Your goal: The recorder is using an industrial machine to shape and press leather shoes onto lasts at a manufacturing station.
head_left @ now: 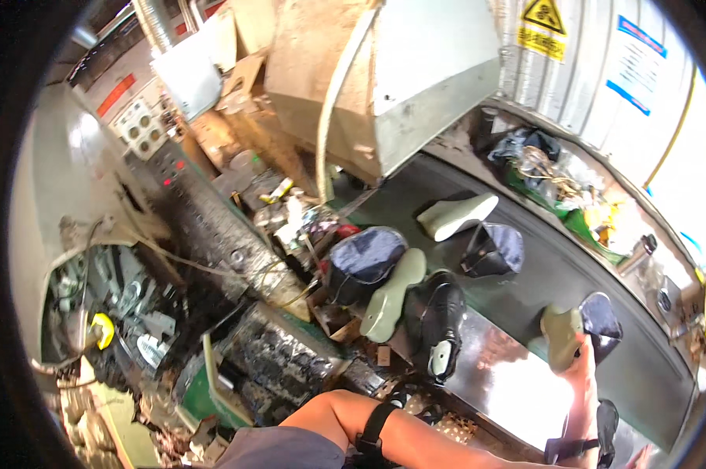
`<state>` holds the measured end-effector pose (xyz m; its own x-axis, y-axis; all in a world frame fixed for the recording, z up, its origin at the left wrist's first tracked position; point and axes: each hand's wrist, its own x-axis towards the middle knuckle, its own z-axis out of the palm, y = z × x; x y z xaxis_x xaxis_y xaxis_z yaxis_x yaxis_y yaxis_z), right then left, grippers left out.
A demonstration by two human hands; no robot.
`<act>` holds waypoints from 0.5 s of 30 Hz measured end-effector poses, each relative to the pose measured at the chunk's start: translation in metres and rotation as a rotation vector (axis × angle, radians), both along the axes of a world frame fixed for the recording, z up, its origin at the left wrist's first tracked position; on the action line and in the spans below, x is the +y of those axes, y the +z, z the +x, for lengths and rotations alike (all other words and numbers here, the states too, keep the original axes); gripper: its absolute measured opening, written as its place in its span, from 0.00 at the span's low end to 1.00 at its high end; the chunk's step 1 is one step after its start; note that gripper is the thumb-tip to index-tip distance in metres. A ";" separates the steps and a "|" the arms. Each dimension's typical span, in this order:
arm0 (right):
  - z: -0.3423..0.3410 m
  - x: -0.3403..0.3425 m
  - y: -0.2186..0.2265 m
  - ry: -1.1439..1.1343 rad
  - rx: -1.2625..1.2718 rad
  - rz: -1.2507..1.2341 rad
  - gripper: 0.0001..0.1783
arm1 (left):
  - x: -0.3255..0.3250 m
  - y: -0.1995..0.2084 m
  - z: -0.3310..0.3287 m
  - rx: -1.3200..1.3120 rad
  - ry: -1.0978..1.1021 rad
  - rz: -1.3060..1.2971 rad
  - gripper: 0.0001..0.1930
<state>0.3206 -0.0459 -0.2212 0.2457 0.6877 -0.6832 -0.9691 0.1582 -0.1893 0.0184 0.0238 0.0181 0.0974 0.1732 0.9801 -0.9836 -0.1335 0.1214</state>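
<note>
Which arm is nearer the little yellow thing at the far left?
Left. The left arm is right of the yellow thing and lower in the picture; the right arm, apparently the one at the rightmost pale sole, is much farther right.

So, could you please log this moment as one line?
Right hand: at pale sole; beside sole: navy-and-black shoe; nearby: dark belt, black shoe, metal plate
</note>
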 end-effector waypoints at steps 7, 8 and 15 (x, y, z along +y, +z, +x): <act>-0.098 -0.118 -0.037 -0.046 -0.565 -0.347 0.35 | 0.005 0.000 -0.006 -0.032 -0.150 -0.028 0.20; -0.112 -0.125 -0.033 -0.107 -0.505 -0.345 0.37 | 0.006 0.000 -0.005 -0.039 -0.175 -0.037 0.20; -0.176 -0.149 -0.022 -0.388 -0.698 -0.310 0.54 | 0.007 -0.004 -0.002 -0.048 -0.366 -0.049 0.22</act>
